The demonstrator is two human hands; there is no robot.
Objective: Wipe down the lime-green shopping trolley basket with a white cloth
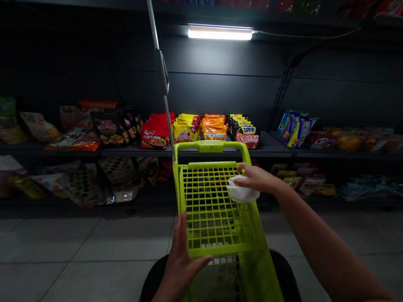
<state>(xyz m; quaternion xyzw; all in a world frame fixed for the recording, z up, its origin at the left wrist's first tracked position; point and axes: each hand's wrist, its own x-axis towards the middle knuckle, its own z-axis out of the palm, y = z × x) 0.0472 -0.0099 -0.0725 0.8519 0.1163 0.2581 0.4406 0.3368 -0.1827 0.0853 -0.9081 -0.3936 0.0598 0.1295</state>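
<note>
White cloth (241,191) pressed by the right hand (257,178) onto the lime basket (210,207); left hand (180,267) open at its near edge, hands apart

shopping trolley (217,206) on tile floor (76,296), snack bags (185,129) on shelf (268,148) behind it

Head camera looks forward, down at the trolley (208,146)

One strip light (220,32) glares amid dimness, edges seemingly warped.
</note>
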